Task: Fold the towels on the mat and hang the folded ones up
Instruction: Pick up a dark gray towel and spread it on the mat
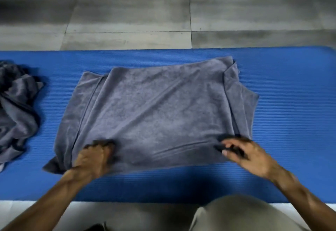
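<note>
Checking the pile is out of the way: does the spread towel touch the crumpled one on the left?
Apart. The head view shows a strip of blue mat between the spread towel and the crumpled towel.

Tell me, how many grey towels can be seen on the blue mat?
2. One grey terry towel lies spread mid-mat, both hands at its near edge. One crumpled grey towel is a heap at the mat's left end, cut by the frame; more may hide there.

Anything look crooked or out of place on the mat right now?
The towel lies askew: its layers are misaligned, with under-layers sticking out left and right and a corner poking out near the left hand. A crumpled towel lies at left.
</note>
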